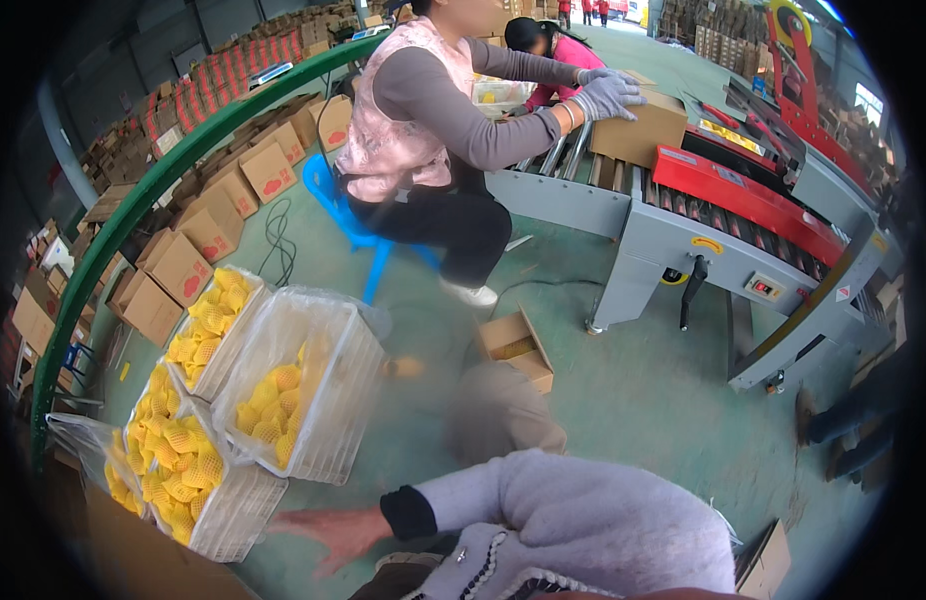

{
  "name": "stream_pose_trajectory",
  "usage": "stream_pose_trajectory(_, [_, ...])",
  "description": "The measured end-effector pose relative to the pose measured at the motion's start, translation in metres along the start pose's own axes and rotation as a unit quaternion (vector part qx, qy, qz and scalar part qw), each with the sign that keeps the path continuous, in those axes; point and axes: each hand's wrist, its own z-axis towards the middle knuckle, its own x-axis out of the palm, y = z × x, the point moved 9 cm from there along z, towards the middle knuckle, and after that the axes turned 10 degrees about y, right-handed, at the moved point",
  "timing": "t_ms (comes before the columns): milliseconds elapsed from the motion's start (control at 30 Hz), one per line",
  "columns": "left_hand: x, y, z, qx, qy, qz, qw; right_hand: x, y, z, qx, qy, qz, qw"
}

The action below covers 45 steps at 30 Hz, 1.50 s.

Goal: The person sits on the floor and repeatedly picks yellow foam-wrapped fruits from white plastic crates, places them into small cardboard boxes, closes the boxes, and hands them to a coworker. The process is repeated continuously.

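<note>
My right hand [338, 530], in a grey sleeve with a black cuff, reaches leftward low in the frame with its fingers spread and nothing visibly held. Its fingertips are beside a white plastic crate [243, 510] of fruit in yellow foam nets [178, 460]; whether they touch it I cannot tell. A lined crate [333, 420], part filled with netted fruit, stands above my hand, with another full crate [213, 330] behind it. An open carton [523, 365] sits ahead on the floor. I cannot make out my left hand.
A gloved co-worker on a blue stool [363, 255] holds a carton [643, 130] on a roller conveyor [603, 200] with a red sealing machine [743, 190]. Another person in pink [573, 55] works behind. Cartons [233, 190] line a green railing [88, 270]. Someone's legs [848, 410] are at right.
</note>
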Motion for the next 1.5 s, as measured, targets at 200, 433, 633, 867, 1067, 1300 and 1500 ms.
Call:
stream_pose_trajectory(200, [0.237,0.121,-0.080,-0.207,0.286,0.054,0.934,0.094,-0.030,0.009,0.002,0.092,0.097,0.991])
stream_pose_trajectory(433, [0.381,0.210,-0.161,-0.416,0.170,-0.332,0.829,0.152,-0.119,-0.007,0.148,0.149,0.258,0.943])
stream_pose_trajectory(633, [0.448,0.184,-0.215,-0.508,0.279,-0.411,0.704,0.166,-0.164,-0.021,0.169,0.118,0.258,0.944])
stream_pose_trajectory(867, [0.435,0.116,-0.250,-0.465,0.257,-0.500,0.684,0.164,-0.192,-0.032,0.258,0.112,0.289,0.915])
stream_pose_trajectory(1067, [0.421,0.126,-0.237,-0.358,0.301,-0.377,0.799,0.119,-0.196,-0.024,0.248,0.017,0.288,0.925])
stream_pose_trajectory(1300, [0.417,0.146,-0.249,-0.496,0.343,-0.297,0.740,0.037,-0.206,0.027,0.333,0.116,-0.171,0.920])
stream_pose_trajectory(1500, [0.330,0.254,-0.210,-0.524,0.270,-0.069,0.805,0.027,-0.220,0.017,0.292,0.217,-0.234,0.901])
